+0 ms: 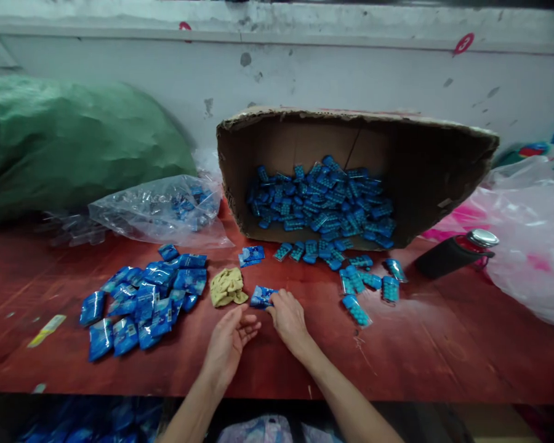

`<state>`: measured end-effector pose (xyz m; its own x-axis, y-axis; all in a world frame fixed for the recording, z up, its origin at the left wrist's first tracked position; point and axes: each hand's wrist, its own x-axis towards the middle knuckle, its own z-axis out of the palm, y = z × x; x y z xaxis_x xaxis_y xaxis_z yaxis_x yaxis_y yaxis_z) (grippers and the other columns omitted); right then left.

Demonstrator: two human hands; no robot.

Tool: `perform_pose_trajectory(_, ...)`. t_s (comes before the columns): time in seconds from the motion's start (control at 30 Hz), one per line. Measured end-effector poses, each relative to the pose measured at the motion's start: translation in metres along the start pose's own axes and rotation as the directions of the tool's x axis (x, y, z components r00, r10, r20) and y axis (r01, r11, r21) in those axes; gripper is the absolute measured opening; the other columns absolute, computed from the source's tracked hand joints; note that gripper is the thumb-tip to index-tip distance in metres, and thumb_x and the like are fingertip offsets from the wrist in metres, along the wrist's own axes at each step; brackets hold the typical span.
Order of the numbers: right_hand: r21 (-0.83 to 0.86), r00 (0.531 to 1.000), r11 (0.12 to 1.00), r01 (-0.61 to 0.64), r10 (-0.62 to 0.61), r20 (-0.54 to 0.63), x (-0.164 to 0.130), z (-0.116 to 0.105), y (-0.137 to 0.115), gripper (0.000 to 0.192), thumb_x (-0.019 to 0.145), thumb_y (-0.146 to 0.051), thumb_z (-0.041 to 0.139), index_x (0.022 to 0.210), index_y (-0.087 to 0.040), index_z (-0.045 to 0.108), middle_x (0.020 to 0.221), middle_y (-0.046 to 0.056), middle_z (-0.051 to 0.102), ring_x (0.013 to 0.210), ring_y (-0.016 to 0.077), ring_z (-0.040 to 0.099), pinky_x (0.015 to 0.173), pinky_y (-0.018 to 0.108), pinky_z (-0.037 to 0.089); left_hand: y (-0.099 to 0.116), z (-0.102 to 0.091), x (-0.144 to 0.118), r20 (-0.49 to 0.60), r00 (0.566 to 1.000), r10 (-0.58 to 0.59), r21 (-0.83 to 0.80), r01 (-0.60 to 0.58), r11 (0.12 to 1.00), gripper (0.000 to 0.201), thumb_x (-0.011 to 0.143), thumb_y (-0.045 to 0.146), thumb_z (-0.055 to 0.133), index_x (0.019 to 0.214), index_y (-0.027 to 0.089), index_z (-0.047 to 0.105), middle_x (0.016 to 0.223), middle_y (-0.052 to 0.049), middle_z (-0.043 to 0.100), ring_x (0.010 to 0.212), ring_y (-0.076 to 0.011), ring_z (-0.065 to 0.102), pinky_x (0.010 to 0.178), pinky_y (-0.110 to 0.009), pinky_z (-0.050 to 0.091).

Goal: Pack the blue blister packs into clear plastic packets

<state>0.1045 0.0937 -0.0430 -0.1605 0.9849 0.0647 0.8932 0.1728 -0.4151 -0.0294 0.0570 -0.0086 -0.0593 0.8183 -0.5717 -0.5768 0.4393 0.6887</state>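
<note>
A small blue packet [261, 297] is pinched in the fingers of my right hand [288, 315], just above the red table top. Beside it my left hand [228, 341] is held palm inward with fingers apart and nothing in it. A crumpled yellowish cloth [228, 287] lies just beyond my left hand. Behind the held packet, flat blue packets [251, 255] rest on the table. Off to the left is a pile of filled blue packets [152, 295]. Several small clear bottles with blue beads [355, 311] lie loose on the right.
A cardboard box [425, 184] on its side holds many more bead bottles. Clear plastic bags [120, 212] and a green sack [74, 147] are at back left. A dark flask [443, 255] lies tilted by a pinkish plastic bag [530, 246] on the right.
</note>
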Motion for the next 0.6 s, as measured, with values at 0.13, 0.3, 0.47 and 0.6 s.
perform_pose_trajectory(0.13, 0.009, 1.0, 1.0, 0.026, -0.026, -0.017, -0.007, -0.003, 0.002, 0.006, 0.081, -0.021, 0.053, 0.083, -0.022, 0.058, 0.085, 0.004, 0.058, 0.082, 0.0187, 0.052, 0.071, 0.027, 0.038, -0.022, -0.002, 0.007, -0.096, 0.989, 0.109, 0.153, -0.093, 0.984, 0.032, 0.063, 0.028, 0.067, 0.087, 0.015, 0.051, 0.063, 0.001, 0.061, 0.045, -0.0086, 0.055, 0.045, -0.02, 0.042)
perform_pose_trajectory(0.3, 0.114, 0.991, 0.989, 0.093, -0.081, -0.107, -0.025, -0.012, -0.006, 0.011, 0.081, -0.019, 0.05, 0.085, -0.023, 0.06, 0.083, 0.003, 0.057, 0.081, 0.019, 0.05, 0.073, 0.029, 0.038, -0.031, 0.005, 0.012, -0.036, 0.995, 0.089, 0.217, -0.08, 0.973, 0.036, 0.057, 0.034, 0.07, 0.082, 0.012, 0.056, 0.065, 0.0, 0.059, 0.046, -0.0054, 0.051, 0.041, -0.016, 0.036)
perform_pose_trajectory(0.47, 0.503, 0.99, 0.862, 0.059, 0.016, -0.144, -0.025, -0.013, -0.004, 0.03, 0.075, -0.019, 0.056, 0.105, -0.021, 0.055, 0.095, 0.004, 0.056, 0.083, 0.0174, 0.052, 0.074, 0.027, 0.041, -0.031, 0.008, 0.017, -0.034, 0.995, 0.096, 0.217, -0.086, 0.972, 0.033, 0.059, 0.037, 0.067, 0.076, 0.009, 0.059, 0.061, -0.003, 0.062, 0.05, -0.0077, 0.054, 0.045, -0.018, 0.039)
perform_pose_trajectory(0.6, 0.701, 0.995, 0.71, -0.066, 0.097, -0.004, -0.015, -0.007, 0.002, 0.016, 0.076, -0.027, 0.052, 0.08, -0.016, 0.063, 0.071, -0.001, 0.06, 0.063, 0.0129, 0.053, 0.059, 0.021, 0.042, -0.033, 0.008, 0.023, -0.068, 0.992, 0.103, 0.26, -0.082, 0.962, 0.034, 0.056, 0.037, 0.068, 0.073, 0.009, 0.058, 0.058, -0.002, 0.062, 0.042, -0.0084, 0.052, 0.039, -0.02, 0.039)
